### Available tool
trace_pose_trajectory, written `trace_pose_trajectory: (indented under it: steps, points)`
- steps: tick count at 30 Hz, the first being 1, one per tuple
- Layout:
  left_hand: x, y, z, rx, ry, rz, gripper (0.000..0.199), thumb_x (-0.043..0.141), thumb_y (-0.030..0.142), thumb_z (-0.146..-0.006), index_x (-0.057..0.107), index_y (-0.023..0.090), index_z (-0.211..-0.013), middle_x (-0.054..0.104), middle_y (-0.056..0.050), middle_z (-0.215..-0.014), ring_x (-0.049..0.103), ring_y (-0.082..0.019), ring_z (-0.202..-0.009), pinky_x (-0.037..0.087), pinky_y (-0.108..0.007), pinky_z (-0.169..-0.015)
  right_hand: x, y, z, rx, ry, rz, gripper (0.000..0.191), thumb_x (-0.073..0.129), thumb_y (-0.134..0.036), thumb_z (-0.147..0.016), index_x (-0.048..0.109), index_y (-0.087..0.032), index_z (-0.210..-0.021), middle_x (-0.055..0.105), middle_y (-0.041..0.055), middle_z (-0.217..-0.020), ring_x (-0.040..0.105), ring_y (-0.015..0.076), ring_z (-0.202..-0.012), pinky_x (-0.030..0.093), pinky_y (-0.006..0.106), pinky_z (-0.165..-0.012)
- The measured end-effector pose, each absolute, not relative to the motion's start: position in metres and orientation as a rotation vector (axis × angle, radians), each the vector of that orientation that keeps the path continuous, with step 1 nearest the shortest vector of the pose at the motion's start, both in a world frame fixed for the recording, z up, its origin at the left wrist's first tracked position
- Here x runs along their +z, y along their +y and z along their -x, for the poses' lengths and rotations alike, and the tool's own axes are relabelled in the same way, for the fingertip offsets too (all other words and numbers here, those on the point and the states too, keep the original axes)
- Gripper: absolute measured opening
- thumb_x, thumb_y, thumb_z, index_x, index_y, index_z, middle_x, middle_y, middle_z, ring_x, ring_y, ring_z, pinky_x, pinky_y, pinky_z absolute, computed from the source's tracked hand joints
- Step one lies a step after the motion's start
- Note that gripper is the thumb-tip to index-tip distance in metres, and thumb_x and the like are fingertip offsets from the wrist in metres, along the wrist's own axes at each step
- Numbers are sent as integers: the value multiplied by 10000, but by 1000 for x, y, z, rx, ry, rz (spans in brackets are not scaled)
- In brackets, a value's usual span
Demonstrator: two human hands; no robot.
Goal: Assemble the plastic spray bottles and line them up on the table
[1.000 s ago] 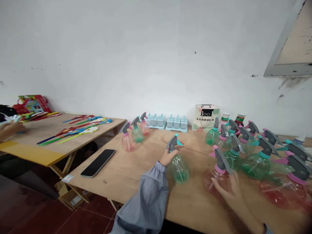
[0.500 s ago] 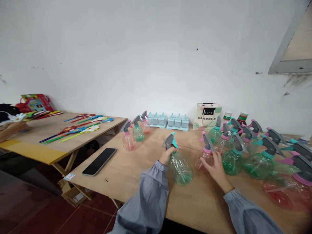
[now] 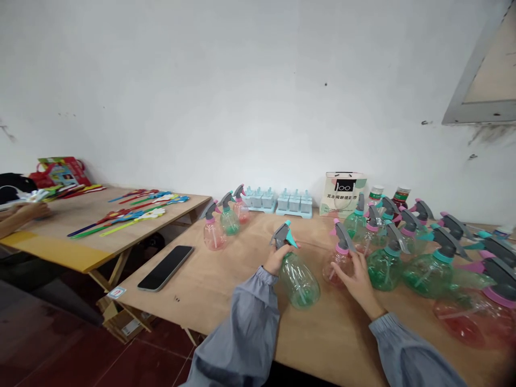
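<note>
My left hand [image 3: 278, 259] is wrapped round the neck of a green spray bottle [image 3: 299, 280] with a grey and teal trigger head, which is tilted over the table. To its right, my right hand [image 3: 359, 277] has its fingers round the side of a pink spray bottle [image 3: 337, 263] with a grey and pink head. Right beside that hand stands another green spray bottle [image 3: 385, 269]. More green and pink spray bottles crowd the right of the table. Three spray bottles, two pink and one green [image 3: 229, 220], stand together at the back left.
A black phone [image 3: 166, 267] lies on the wooden table [image 3: 226, 279] at the left. Light blue moulds [image 3: 294, 203] and a paper bag [image 3: 342, 194] stand by the wall. On another table, colourful hand-shaped sticks [image 3: 133, 217] lie near another person's hand [image 3: 26, 216].
</note>
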State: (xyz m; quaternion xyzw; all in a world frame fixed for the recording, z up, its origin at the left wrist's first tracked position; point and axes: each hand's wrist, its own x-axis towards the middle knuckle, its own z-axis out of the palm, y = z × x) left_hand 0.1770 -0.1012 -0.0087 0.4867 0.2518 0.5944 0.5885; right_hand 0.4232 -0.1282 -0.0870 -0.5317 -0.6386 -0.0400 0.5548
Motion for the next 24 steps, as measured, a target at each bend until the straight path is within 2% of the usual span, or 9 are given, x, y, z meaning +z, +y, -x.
trace_pose_trajectory:
  steps: [3,7,12,14,19,21,24]
  points:
    - [-9,-100,-174,1320,546,-1188,282,743,284,-569,711,202,-837,767,-56,-878,674,-232,-871,467,-337,-786,-85,-130,-422,-99,-1500,1252,547,608,-617,-827,550,-202,-1178,524,89,-1085,552,294,-1108,449,498,-1014]
    - [-8,-100,-174,1291,507,-1234,392,750,297,-621,711,211,-1002,763,-72,-1076,659,-265,-1059,457,-358,-876,-83,-133,-421,-93,-1499,1260,543,601,-618,-831,549,-203,-1178,524,85,-1072,556,290,-1097,454,494,-1012]
    - [-10,-98,-177,1320,479,-1209,393,763,291,-610,713,206,-990,768,-65,-1044,674,-261,-1045,442,-382,-960,-84,-133,-420,-121,-1502,1248,522,600,-602,-843,547,-202,-1173,526,94,-1091,551,290,-1108,455,496,-1011]
    - [-13,-97,-178,1329,489,-1200,382,762,292,-598,711,202,-965,772,-64,-981,682,-262,-1004,452,-381,-932,-85,-132,-421,-126,-1500,1248,520,600,-598,-846,543,-203,-1179,525,93,-1093,552,289,-1105,457,498,-1007]
    - [-19,-96,-177,1392,510,-1153,237,711,335,-566,660,205,-757,723,-47,-744,667,-234,-800,468,-362,-795,-84,-134,-421,-111,-1491,1256,532,604,-623,-826,554,-207,-1154,519,86,-1081,556,289,-1098,451,504,-1020]
    - [-18,-96,-177,1390,498,-1162,252,702,333,-560,669,202,-773,733,-59,-790,665,-235,-823,466,-365,-816,-83,-134,-421,-109,-1495,1257,533,607,-622,-825,554,-204,-1152,520,87,-1083,555,291,-1105,448,503,-1024]
    - [-13,-99,-178,1382,478,-1191,346,709,313,-563,701,199,-890,757,-78,-969,673,-257,-952,454,-378,-907,-84,-134,-421,-114,-1500,1255,529,604,-617,-831,550,-199,-1151,525,92,-1085,552,297,-1111,454,504,-1012]
